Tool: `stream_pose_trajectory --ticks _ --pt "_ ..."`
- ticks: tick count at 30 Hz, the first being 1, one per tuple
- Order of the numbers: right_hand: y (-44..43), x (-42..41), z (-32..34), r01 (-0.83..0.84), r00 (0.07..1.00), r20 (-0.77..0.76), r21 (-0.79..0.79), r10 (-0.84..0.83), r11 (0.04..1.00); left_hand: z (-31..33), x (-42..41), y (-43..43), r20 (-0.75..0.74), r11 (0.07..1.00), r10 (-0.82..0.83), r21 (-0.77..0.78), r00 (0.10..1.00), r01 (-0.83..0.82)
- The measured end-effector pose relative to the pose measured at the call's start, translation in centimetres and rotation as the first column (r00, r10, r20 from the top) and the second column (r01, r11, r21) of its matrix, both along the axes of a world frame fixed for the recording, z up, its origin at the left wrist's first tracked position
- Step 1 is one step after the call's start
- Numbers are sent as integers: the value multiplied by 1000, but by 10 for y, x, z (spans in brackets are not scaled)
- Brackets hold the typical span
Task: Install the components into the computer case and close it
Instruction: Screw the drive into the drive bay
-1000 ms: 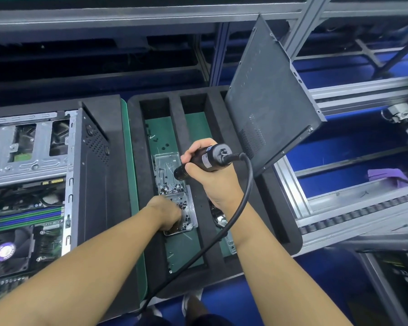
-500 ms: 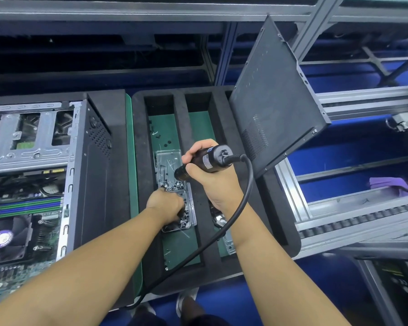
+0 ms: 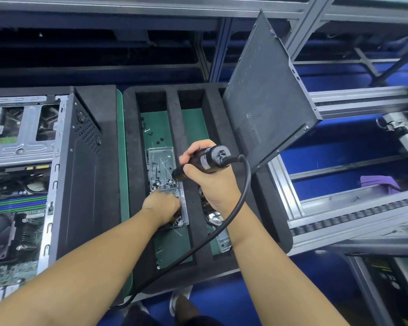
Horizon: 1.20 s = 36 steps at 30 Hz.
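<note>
The open computer case [image 3: 76,172] lies at the left with its motherboard [image 3: 12,231] exposed. Its black side panel [image 3: 266,95] leans upright at the back right of a black foam tray [image 3: 174,118]. A clear plastic box of small screws [image 3: 161,165] sits in the tray's left compartment. My left hand [image 3: 161,207] reaches into that box with its fingers curled down among the screws; the fingertips are hidden. Just right of it and above the tray, my right hand [image 3: 212,184] grips a black electric screwdriver [image 3: 207,161], tip pointing left toward the box.
The screwdriver's black cable [image 3: 243,191] loops down over the tray toward me. A shiny metal part [image 3: 213,218] lies in the tray's right compartment. Aluminium conveyor rails [image 3: 339,222] and a purple cloth [image 3: 379,182] are at the right. Shelving frames run across the back.
My left hand has shifted a little farther along the screw box. My right hand keeps the screwdriver in about the same place.
</note>
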State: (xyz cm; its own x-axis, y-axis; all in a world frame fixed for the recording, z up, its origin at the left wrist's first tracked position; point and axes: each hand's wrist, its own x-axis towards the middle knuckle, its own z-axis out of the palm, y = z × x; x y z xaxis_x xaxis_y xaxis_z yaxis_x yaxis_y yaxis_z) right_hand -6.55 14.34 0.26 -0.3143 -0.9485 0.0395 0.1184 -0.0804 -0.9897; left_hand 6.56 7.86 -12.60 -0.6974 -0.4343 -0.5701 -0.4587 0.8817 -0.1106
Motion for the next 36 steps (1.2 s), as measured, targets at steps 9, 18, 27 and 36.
stream_pose_trajectory --ticks 9,18,27,36 --pt "-13 0 30 -12 1000 -23 -104 9 994 58 9 -54 106 100 899 895 425 -435" --pt "-49 16 116 62 998 45 -388 -48 919 136 42 -89 422 -385 906 854 -30 351" --pt "-64 73 168 22 997 77 -425 12 905 186 92 -91 337 -269 938 857 -83 439" --pt "-73 135 183 57 995 98 -406 -18 912 199 151 -96 346 -270 936 826 -67 495"
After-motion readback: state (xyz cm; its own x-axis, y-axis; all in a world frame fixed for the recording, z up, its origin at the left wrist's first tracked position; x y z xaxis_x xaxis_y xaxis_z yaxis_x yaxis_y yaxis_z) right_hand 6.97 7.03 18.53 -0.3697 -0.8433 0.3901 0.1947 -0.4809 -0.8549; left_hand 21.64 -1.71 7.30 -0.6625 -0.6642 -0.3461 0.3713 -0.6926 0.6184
